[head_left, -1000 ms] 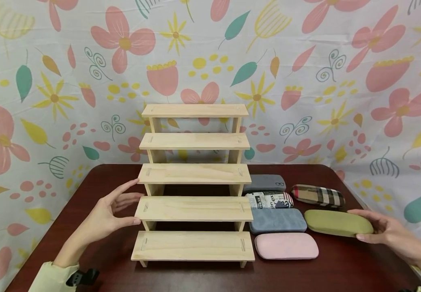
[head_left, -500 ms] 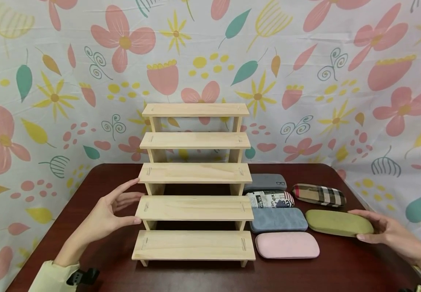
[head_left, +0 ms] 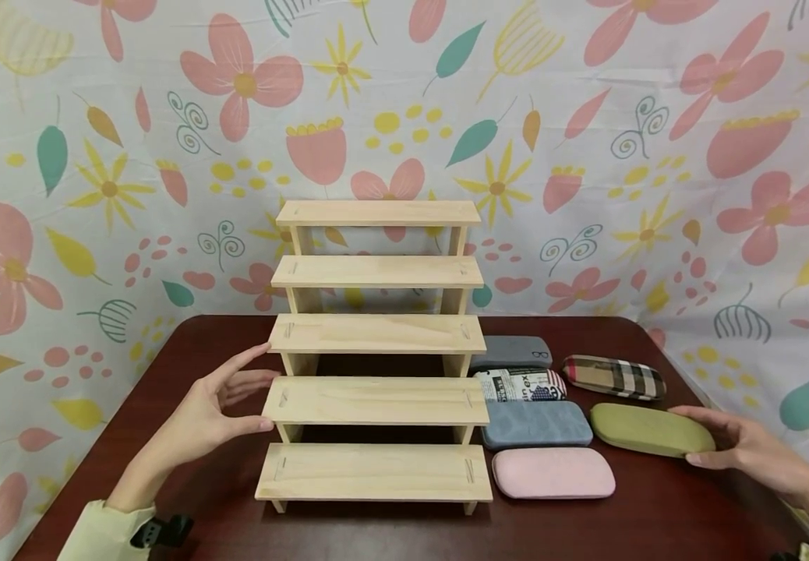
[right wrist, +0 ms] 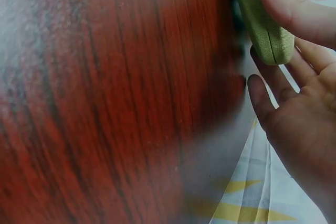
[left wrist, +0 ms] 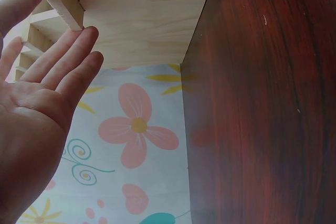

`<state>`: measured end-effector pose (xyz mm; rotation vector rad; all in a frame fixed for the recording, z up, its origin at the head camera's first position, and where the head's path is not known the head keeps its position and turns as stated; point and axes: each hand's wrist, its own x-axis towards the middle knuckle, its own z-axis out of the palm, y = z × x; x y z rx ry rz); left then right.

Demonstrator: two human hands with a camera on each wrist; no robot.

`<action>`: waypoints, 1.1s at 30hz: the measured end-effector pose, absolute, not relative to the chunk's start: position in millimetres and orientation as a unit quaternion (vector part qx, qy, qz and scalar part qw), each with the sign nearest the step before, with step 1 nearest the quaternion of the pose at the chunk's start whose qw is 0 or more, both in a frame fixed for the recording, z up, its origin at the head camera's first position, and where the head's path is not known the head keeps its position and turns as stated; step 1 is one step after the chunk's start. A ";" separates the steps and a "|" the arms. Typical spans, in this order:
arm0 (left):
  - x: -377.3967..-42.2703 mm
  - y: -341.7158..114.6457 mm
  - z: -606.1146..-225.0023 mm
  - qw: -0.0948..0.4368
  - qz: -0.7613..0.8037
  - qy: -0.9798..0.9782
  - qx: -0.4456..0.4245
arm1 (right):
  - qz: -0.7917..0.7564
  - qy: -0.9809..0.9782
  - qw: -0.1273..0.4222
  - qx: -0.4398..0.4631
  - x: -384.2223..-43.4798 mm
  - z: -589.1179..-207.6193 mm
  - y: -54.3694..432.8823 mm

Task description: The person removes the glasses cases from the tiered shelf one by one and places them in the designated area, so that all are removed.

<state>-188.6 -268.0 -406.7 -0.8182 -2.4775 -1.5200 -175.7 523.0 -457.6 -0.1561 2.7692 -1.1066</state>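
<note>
A wooden display stand (head_left: 376,401) with several stepped shelves stands in the middle of the table. My left hand (head_left: 197,417) is at its left side, fingers extended, fingertips at the shelf edges; in the left wrist view the fingertips (left wrist: 90,34) meet the edge of a board. At the right, my right hand (head_left: 741,452) holds the right end of an olive-green glasses case (head_left: 646,428) between thumb and fingers. The right wrist view shows the thumb (right wrist: 294,11) on one side of the case (right wrist: 265,30) and fingers on the other.
Right of the stand lie a pink glasses case (head_left: 553,472), a blue one (head_left: 538,425), a newsprint-patterned one (head_left: 520,384), a grey one (head_left: 513,352) and a plaid one (head_left: 613,377). A floral cloth (head_left: 404,93) hangs behind the dark red table (head_left: 348,534).
</note>
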 end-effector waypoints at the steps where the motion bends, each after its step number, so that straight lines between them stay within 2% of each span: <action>1: -188.7 -267.9 -406.5 0.061 -0.501 -0.820 -0.270 | -0.369 0.924 0.078 -0.054 -176.1 -457.3 523.2; 16: -189.1 -269.8 -406.7 0.063 -0.504 -0.816 -0.275 | -0.303 0.948 0.083 -0.054 -184.8 -451.2 520.2; 30: -189.1 -269.9 -406.7 0.069 -0.483 -0.831 -0.267 | -0.302 0.949 0.059 -0.063 -180.6 -450.2 519.7; 33: -188.8 -269.3 -405.4 0.070 -0.476 -0.833 -0.274 | -0.317 0.945 0.037 -0.077 -177.7 -445.5 517.1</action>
